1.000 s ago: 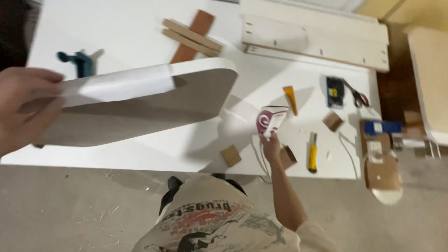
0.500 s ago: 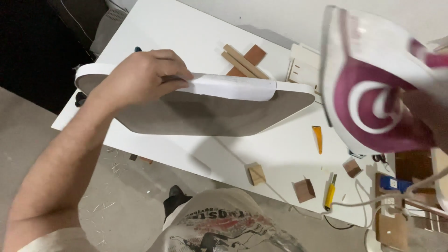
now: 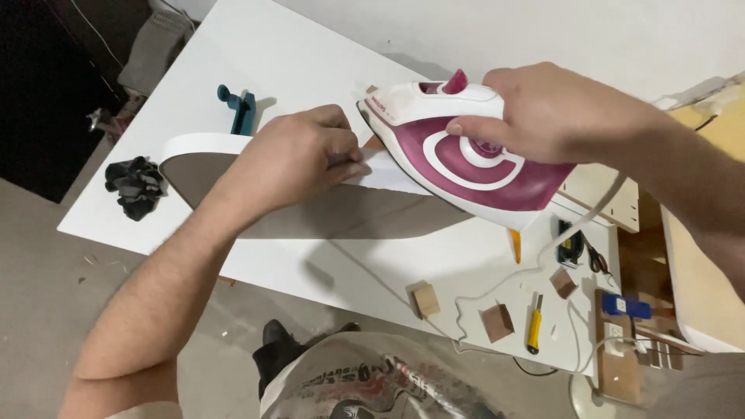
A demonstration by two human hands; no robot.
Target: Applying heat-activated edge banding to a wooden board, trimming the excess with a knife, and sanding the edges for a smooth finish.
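- The white table [image 3: 256, 54] is running diagonally across the view, its near edge hanging over grey floor [image 3: 46, 271]; its far-left stretch is lying open, while the right end is crowding with small things.
- A rounded board [image 3: 341, 213] is standing on its edge over the table, its brown face turning towards the camera and a white edge strip [image 3: 198, 143] lying along its top edge.
- The left hand [image 3: 299, 159] is closing on the board's top edge, fingers curled and pressing the strip down.
- The right hand [image 3: 555, 112] is gripping the handle of a white and magenta iron [image 3: 458, 155], which is resting nose-first on the strip, just beside the left hand's fingertips.
- Half a second ago the iron was hanging close to the camera, clear of the board; now it is sitting on the top edge, and the left hand has shifted along that edge.
- A teal clamp [image 3: 240, 109] is standing behind the board, and a crumpled dark cloth [image 3: 136, 186] is lying near the table's left corner.
- Near the right end, two wooden blocks [image 3: 425, 299], a yellow utility knife [image 3: 535, 323], scissors [image 3: 597, 260] and the iron's white cord [image 3: 497, 287] are lying close together, leaving little free room.
- No container is showing clearly in view.
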